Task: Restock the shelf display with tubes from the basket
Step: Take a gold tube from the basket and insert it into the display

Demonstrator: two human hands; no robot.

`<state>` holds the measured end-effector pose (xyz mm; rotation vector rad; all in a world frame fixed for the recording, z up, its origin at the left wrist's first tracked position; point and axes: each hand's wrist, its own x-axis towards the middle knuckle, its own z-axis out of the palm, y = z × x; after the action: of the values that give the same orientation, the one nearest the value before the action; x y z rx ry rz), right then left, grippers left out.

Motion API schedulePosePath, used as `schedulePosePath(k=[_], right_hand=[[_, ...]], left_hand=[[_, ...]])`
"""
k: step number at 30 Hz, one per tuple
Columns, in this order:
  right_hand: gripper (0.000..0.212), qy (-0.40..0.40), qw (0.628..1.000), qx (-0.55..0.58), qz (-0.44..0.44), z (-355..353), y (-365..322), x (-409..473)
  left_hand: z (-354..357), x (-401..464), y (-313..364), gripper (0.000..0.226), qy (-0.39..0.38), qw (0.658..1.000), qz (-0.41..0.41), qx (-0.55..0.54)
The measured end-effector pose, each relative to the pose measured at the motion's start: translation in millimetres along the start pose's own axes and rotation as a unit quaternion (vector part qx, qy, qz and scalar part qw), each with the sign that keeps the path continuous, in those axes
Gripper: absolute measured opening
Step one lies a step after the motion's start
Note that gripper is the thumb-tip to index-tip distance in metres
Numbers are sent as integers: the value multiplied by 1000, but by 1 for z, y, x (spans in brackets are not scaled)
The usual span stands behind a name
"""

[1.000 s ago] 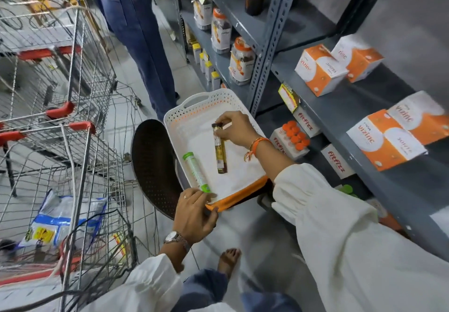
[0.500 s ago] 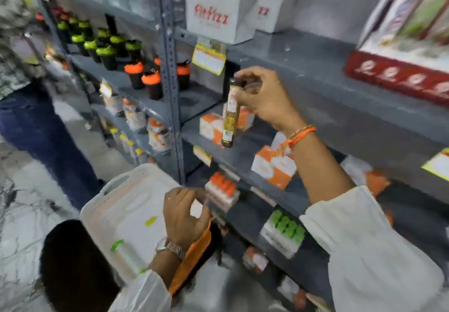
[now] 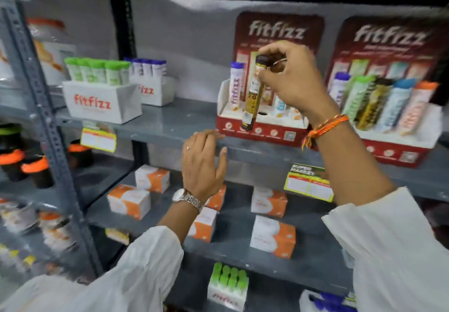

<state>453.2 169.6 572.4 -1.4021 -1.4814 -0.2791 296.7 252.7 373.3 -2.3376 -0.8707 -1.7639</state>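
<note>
Gripped by its dark cap in right hand [image 3: 291, 80]: gold-brown tube [image 3: 252, 95], seemingly light and rigid, above red display tray [image 3: 262, 130] near shelf [image 3: 170, 127] front edge; left hand [image 3: 202, 163] open, empty.

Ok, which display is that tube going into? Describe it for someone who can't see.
On the top grey shelf stand two red fitfizz displays. It is the left display, under the right hand holding the gold tube. Unlike the full right display, it holds few tubes.
</note>
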Motion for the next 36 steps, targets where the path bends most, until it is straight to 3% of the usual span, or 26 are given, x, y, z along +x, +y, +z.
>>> schedulePosePath(k=[5, 12, 24, 31, 36], right_hand=[[29, 23, 990, -136, -26, -18, 13, 22], [32, -13, 977, -209, -33, 1, 27, 34], [33, -28, 970, -242, -13, 10, 30, 42], [24, -47, 938, -342, 2, 5, 19, 46], [36, -121, 940, -316, 30, -3, 8, 50]], left_hand=[[25, 7, -13, 25, -7, 1000, 10, -16], [26, 7, -47, 42, -52, 986, 148, 51], [37, 4, -49, 41, -15, 988, 143, 56], [39, 4, -52, 42, -15, 988, 144, 55], [37, 4, -52, 44, -15, 988, 148, 51]])
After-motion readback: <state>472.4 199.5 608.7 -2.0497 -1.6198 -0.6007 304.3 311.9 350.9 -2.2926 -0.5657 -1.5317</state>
